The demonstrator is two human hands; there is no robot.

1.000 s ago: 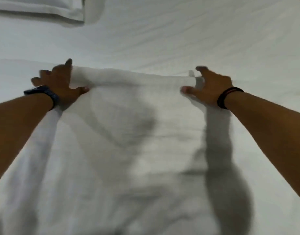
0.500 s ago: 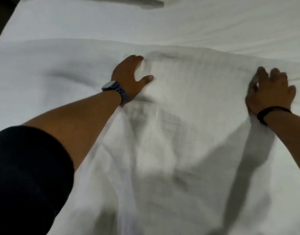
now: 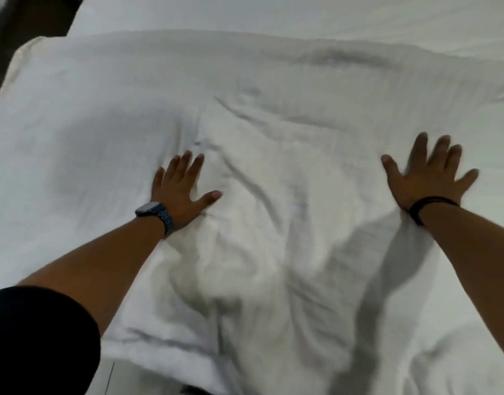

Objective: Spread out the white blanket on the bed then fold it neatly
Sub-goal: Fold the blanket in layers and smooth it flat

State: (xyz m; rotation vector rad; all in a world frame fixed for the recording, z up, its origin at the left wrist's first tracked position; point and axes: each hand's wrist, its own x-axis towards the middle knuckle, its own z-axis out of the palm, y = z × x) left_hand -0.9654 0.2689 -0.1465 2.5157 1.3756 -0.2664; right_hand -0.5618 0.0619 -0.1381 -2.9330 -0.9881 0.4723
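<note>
The white blanket (image 3: 273, 115) lies across the white bed (image 3: 359, 15), wrinkled in the middle, with its far edge running left to right near the top. My left hand (image 3: 182, 189), a watch on its wrist, lies flat on the blanket left of centre with fingers apart. My right hand (image 3: 428, 178), a dark band on its wrist, presses flat on the blanket at the right with fingers spread. Neither hand grips any cloth. The blanket's near edge hangs over the bed's front side.
A dark floor strip (image 3: 31, 21) shows past the bed's far left corner. A pale floor patch (image 3: 125, 377) appears below the blanket's near left edge. My dark sleeve (image 3: 37, 337) fills the lower left corner.
Both hands have let go of the blanket's far edge, drawn back toward me and flattened on the cloth with fingers spread. The view has shifted left and back, showing more blanket.
</note>
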